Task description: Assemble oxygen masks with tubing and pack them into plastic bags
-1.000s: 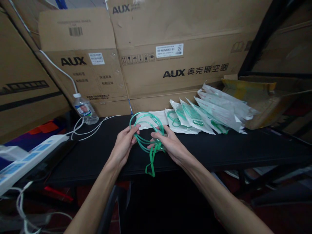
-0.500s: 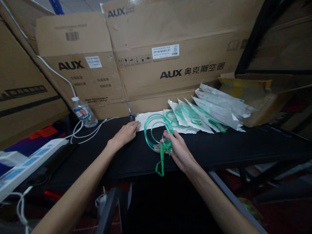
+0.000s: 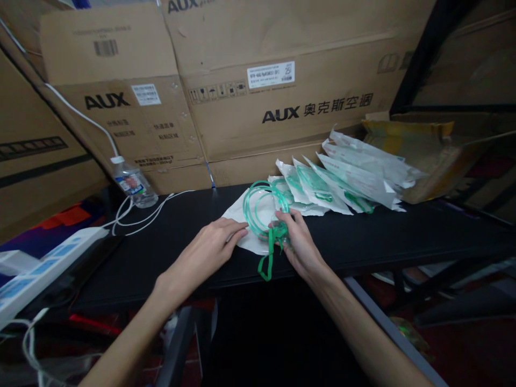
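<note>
My right hand point(image 3: 300, 242) is closed on an oxygen mask point(image 3: 278, 234) with its coil of clear green tubing point(image 3: 246, 207). A green elastic strap point(image 3: 265, 269) dangles from it towards the table's front edge. The mask's body is mostly hidden by my fingers. Under the coil lies a flat white pouch point(image 3: 234, 210) on the black table. My left hand point(image 3: 215, 242) pinches the near left part of this pouch between thumb and fingers, just left of the coil.
Several packed pouches point(image 3: 355, 172) with green contents overlap at the right, by an open cardboard box point(image 3: 435, 166). Large cartons point(image 3: 226, 129) stand behind the black table point(image 3: 363, 242). A plastic bottle point(image 3: 135, 185), white cables point(image 3: 151, 215) and a power strip point(image 3: 56, 263) are on the left.
My left hand has drawn the white pouch nearer and to the right, under the coil. My right hand still holds the mask in nearly the same place. The view has shifted slightly.
</note>
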Motion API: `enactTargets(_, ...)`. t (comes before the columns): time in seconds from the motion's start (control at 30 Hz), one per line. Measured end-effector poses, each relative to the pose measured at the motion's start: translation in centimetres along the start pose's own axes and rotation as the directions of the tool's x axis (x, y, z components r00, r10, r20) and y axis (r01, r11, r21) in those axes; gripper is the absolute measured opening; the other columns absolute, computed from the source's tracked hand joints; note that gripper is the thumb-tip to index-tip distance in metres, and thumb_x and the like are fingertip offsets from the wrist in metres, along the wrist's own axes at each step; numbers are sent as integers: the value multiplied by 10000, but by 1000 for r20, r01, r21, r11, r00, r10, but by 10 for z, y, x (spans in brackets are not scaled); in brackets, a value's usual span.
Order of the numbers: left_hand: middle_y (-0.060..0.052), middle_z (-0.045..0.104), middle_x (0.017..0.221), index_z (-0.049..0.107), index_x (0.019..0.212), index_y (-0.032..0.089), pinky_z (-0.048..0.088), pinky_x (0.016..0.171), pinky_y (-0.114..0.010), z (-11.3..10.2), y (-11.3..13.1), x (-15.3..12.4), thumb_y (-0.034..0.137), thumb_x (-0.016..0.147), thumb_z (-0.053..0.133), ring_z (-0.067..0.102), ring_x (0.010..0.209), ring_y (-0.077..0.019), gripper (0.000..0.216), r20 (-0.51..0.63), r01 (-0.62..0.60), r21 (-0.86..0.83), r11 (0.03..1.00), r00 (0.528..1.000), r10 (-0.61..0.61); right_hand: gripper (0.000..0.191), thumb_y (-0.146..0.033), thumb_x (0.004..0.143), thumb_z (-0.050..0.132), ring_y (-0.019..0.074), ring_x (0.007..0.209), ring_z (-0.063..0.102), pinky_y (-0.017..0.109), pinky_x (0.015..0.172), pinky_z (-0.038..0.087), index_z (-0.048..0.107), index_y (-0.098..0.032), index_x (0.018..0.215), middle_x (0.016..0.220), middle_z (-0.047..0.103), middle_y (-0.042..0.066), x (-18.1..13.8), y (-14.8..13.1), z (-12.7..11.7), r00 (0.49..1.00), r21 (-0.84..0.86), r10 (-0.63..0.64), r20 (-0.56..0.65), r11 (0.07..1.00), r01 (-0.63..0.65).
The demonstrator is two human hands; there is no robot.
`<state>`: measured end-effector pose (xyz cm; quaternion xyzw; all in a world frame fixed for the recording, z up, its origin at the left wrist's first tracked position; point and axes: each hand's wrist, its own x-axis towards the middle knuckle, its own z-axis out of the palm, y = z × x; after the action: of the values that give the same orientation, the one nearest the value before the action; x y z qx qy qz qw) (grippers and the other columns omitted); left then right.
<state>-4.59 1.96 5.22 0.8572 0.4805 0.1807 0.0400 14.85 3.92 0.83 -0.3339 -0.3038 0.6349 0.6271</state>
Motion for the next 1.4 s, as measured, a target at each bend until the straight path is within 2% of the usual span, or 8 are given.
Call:
enactTargets(0.17,-45,502,1547,567,1425,313,339,1191,-438,1,-36,-6,562,931,587,485,1403,-278,553,150,-19,-60,998,988,27,289,-300,773,745,112,685,598,220,617,530,567,-265,999,833,633,-56,-4,-2,1,998,-16,-68,14,998,68)
enactTargets(0.37,-25,671,1372,670,1315,325,420,1133,-413,11,-36,-22,533,948,579,592,1297,-248,430,144,4,-82,997,990,8,358,-318,730,786,139,821,649,214,661,535,621,-255,1041,1060,700,-2,-8,-4,1,998,-78,-60,25,995,62)
enactTargets(0.53,-28,718,1297,729,1230,330,461,1096,-403,5,-33,-26,507,860,712,647,1228,-263,411,144,20,-170,985,990,5,388,-353,762,766,131,569,659,286,507,559,600,-252,1097,1266,697,58,-11,-11,-1,988,-77,20,154,997,-8)
enactTargets(0.83,1,729,1274,747,1191,347,431,1119,-391,-3,-37,-25,454,898,674,652,1223,-257,320,181,103,-299,948,982,-50,326,-356,815,724,149,614,674,266,546,556,635,-235,1104,925,752,10,-7,-8,-13,973,31,102,207,993,-111)
enactTargets(1.0,32,712,1303,775,1125,371,407,1138,-363,-6,-41,-25,450,911,659,638,1247,-248,256,216,114,-272,955,975,-55,326,-345,784,739,140,603,647,243,495,528,659,-223,1076,882,727,1,-10,-11,-13,962,64,166,215,981,-183)
enactTargets(1.13,17,722,1289,716,1247,366,448,1098,-371,-4,-43,-27,439,958,575,658,1212,-246,329,212,121,-209,970,974,-76,323,-369,776,713,135,546,606,233,415,469,660,-215,1056,861,723,12,-11,-14,-10,953,41,183,242,979,-198)
enactTargets(1.3,-36,714,1278,720,1247,305,459,1080,-392,6,-35,-26,295,926,596,646,1197,-262,344,110,49,-130,990,993,-35,317,-388,783,702,130,537,608,224,416,467,636,-225,1047,885,738,21,-9,-12,-10,946,6,188,264,980,-197)
enactTargets(1.4,-63,729,1174,757,1149,271,495,1014,-385,9,-26,-21,329,925,608,676,1093,-267,276,45,41,-115,993,998,-36,320,-367,805,700,140,550,627,231,424,497,622,-246,1091,874,727,-2,-4,-18,-6,921,-53,201,335,980,-194)
